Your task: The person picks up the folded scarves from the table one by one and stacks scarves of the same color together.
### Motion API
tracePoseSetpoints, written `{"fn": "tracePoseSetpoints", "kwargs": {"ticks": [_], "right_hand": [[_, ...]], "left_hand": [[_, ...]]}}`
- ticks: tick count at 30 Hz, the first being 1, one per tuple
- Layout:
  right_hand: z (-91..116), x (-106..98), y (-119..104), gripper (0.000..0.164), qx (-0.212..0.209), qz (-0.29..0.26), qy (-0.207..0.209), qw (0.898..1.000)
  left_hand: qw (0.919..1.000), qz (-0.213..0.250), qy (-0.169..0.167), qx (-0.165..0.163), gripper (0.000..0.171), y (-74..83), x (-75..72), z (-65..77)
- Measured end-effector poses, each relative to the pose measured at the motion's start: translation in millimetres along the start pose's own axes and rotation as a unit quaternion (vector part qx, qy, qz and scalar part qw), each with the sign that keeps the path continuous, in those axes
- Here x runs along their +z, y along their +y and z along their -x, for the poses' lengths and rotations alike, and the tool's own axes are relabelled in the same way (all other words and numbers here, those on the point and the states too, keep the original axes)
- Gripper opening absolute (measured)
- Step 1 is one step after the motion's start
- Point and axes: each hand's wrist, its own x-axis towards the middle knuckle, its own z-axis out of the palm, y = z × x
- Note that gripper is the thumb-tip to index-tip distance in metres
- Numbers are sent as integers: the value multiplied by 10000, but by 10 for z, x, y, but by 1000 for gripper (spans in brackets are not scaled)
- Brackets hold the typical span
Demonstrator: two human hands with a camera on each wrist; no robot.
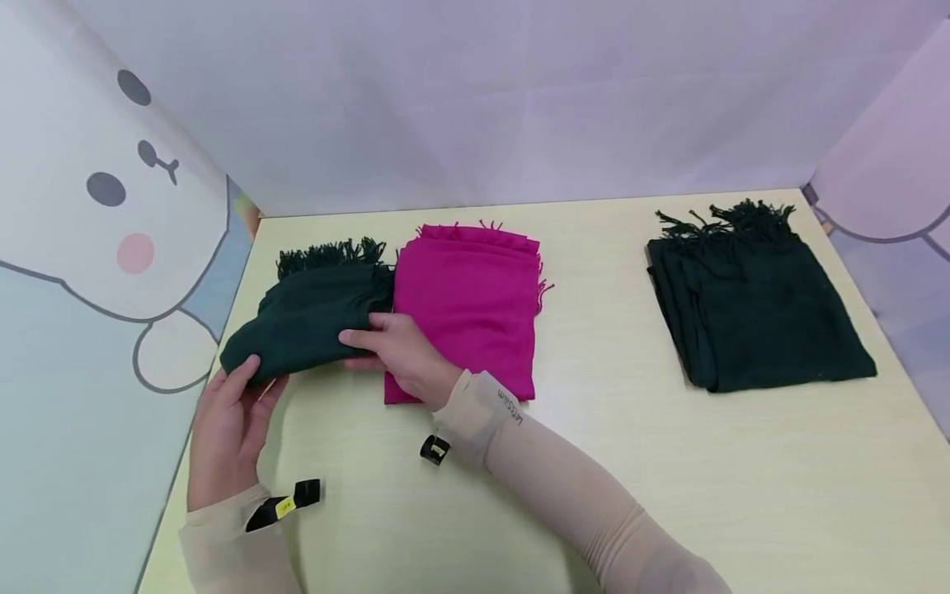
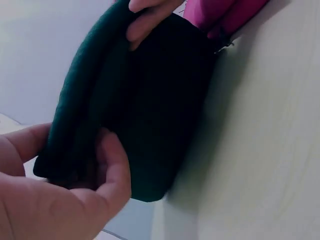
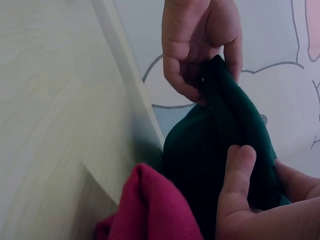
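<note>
A folded dark green fringed scarf (image 1: 312,318) lies at the left of the table, its near edge lifted off the surface and its fringe toward the back. My left hand (image 1: 230,429) pinches the near left corner, thumb on top and fingers beneath, as the left wrist view shows too. With my right hand (image 1: 404,355) I grip the near right corner of the same scarf. Under and beside my right wrist is a folded magenta scarf (image 1: 471,305), flat on the table and touching the green one. In the right wrist view its folded edge (image 3: 150,205) shows close up.
Another folded dark green scarf (image 1: 764,313) lies at the right side of the table (image 1: 594,462), fringe toward the back. A pale cloth backdrop (image 1: 475,99) rises behind the table, and printed cartoon panels (image 1: 89,346) stand along both sides.
</note>
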Motion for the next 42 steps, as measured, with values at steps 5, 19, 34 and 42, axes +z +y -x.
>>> {"fn": "tracePoseSetpoints", "kwargs": {"ticks": [5, 19, 34, 42], "right_hand": [[9, -24, -56, 29, -366, 76, -205, 9991], [230, -99, -278, 32, -1654, 1310, -1035, 9720], [639, -92, -643, 35, -2510, 1410, -1206, 9500], [870, -232, -786, 34, -2882, 1427, -890, 9427]], "left_hand": [[9952, -632, 348, 657, 43, 19, 149, 72], [9622, -493, -453, 2640, 42, 13, 342, 189], [9477, 719, -1366, 2793, 39, 48, 740, 440], [9473, 406, -1839, 2592, 36, -40, 899, 500]]}}
